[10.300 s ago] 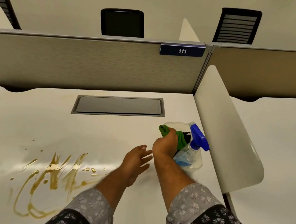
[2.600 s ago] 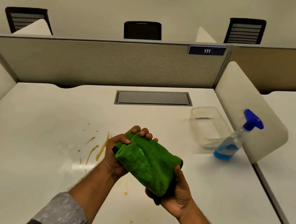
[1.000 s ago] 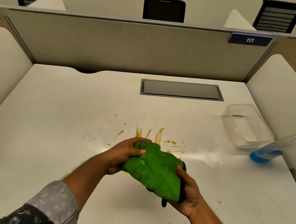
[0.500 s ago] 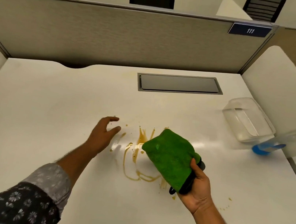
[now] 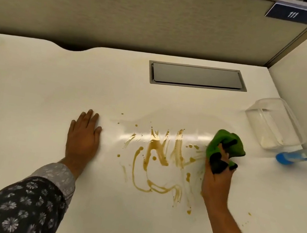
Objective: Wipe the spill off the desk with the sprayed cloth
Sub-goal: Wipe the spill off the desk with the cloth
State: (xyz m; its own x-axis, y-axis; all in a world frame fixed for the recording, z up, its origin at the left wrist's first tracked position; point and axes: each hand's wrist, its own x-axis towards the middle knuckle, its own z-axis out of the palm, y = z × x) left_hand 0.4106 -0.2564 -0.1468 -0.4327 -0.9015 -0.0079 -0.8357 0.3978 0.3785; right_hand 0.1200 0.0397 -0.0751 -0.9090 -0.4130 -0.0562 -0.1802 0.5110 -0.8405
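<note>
Both hands were busy: left hand [image 5: 83,139] flat and open on the desk [image 5: 32,98], right hand [image 5: 217,177] bunching the soft, floppy cloth [image 5: 224,142] at the spill [image 5: 160,157]'s right edge, probably best gripped wadded.

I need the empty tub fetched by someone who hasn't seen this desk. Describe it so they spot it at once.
Start at the grey hatch set into the white desk and look right, toward the side panel. The clear plastic tub sits there, beyond the green cloth. It is see-through, unlike the blue-based spray bottle beside it.
</note>
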